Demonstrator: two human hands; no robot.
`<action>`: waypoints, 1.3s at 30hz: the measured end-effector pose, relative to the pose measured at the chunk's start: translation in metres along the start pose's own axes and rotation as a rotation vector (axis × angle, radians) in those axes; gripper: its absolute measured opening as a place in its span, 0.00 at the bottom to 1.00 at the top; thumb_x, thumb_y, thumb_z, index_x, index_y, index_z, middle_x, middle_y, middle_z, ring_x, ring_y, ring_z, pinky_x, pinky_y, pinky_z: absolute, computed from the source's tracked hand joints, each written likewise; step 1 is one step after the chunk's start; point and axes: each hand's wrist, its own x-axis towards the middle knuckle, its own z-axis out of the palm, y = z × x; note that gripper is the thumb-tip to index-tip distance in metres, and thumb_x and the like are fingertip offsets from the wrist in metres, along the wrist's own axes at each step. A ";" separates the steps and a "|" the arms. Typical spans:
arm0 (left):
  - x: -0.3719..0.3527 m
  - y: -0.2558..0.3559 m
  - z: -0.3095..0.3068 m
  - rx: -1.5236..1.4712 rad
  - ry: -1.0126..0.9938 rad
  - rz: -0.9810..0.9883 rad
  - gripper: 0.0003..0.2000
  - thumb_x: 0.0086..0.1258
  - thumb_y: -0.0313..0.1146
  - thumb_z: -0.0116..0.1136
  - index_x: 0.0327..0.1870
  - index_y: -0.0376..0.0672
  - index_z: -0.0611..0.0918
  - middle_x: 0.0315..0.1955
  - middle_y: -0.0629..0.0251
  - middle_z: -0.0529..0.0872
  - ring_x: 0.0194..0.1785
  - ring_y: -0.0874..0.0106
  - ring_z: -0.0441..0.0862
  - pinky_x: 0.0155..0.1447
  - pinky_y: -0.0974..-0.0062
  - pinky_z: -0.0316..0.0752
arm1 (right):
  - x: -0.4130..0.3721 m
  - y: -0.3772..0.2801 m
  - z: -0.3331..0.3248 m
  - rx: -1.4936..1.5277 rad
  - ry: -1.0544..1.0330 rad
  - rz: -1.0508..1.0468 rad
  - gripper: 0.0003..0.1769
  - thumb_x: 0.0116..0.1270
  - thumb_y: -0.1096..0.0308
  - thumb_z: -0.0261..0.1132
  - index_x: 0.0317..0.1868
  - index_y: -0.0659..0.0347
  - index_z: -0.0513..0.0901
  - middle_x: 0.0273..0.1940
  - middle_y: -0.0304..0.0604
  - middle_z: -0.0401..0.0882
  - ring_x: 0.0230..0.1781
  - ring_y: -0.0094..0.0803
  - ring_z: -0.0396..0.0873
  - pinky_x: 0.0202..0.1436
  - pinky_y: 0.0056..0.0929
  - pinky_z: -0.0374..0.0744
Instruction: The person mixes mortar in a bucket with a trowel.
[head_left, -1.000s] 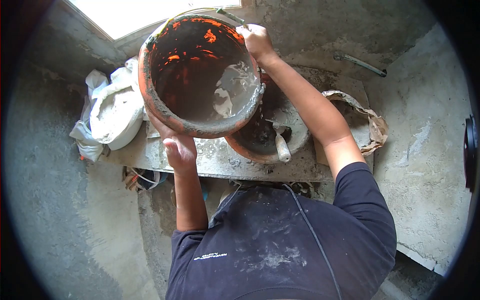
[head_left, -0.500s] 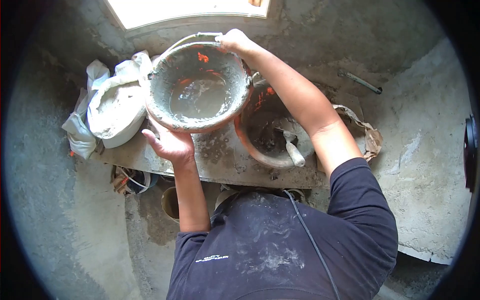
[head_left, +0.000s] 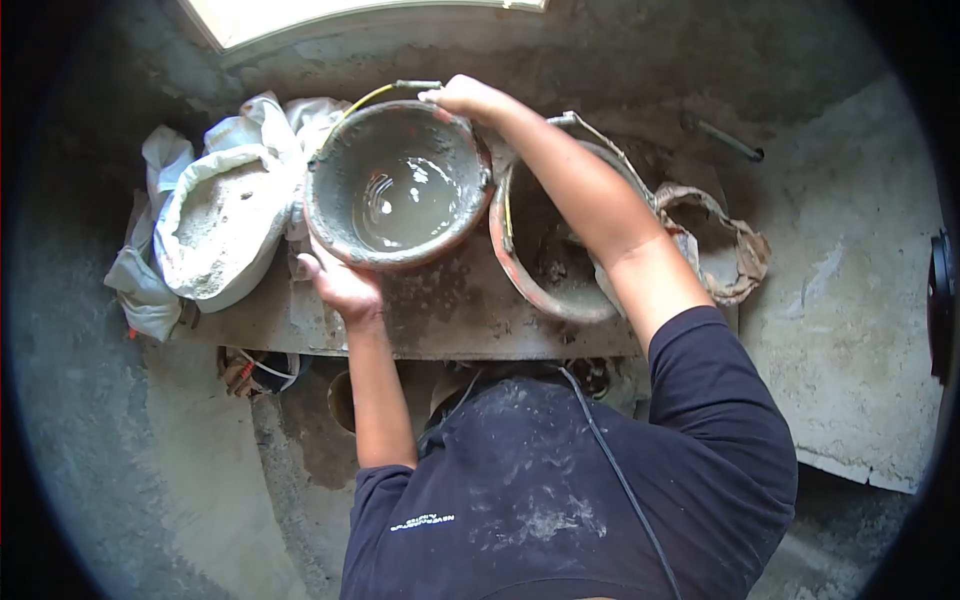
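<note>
A mortar-caked bucket (head_left: 335, 215) with grey, watery liquid (head_left: 410, 205) inside is held over the ledge. My right hand (head_left: 468, 98) is closed on its far rim, close to the raised wire handle (head_left: 372, 97). My left hand (head_left: 348, 290) supports the near side from below, thumb out to the side and fingers hidden under the bucket. To the right stands a second bucket (head_left: 530, 285), orange under dried mortar, with dark grey material inside. My right forearm covers part of it.
White sacks stand at the left, one an open sack (head_left: 222, 215) of grey powder. A torn paper bag (head_left: 745, 265) sits right of the second bucket. A short pipe (head_left: 725, 138) lies farther back. The concrete ledge (head_left: 490, 335) has its edge toward me, with containers below.
The held bucket has come slightly nearer and looks more level, its liquid rippling. The trowel seen in the second bucket is now out of sight, and that bucket's handle shows. The view has shifted slightly.
</note>
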 end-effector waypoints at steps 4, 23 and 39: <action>-0.011 0.003 -0.031 0.357 0.365 -0.052 0.36 0.86 0.57 0.32 0.78 0.30 0.60 0.77 0.49 0.62 0.80 0.59 0.59 0.83 0.58 0.51 | -0.080 -0.028 -0.052 -0.356 0.140 -0.217 0.40 0.68 0.37 0.65 0.62 0.69 0.82 0.60 0.60 0.83 0.62 0.55 0.80 0.67 0.45 0.76; -0.139 -0.105 0.138 0.261 -0.237 -0.328 0.43 0.70 0.27 0.59 0.84 0.47 0.49 0.76 0.56 0.64 0.78 0.63 0.63 0.81 0.63 0.55 | -0.420 0.105 -0.078 -0.277 0.198 -0.352 0.27 0.51 0.65 0.76 0.54 0.58 0.84 0.43 0.46 0.76 0.47 0.45 0.78 0.53 0.43 0.78; -0.171 -0.108 0.182 0.451 -0.402 -0.264 0.41 0.69 0.27 0.60 0.83 0.36 0.54 0.76 0.56 0.66 0.78 0.64 0.63 0.81 0.64 0.54 | -0.435 0.163 -0.130 0.100 0.316 -0.347 0.22 0.61 0.67 0.77 0.54 0.67 0.88 0.47 0.55 0.90 0.46 0.42 0.90 0.53 0.33 0.84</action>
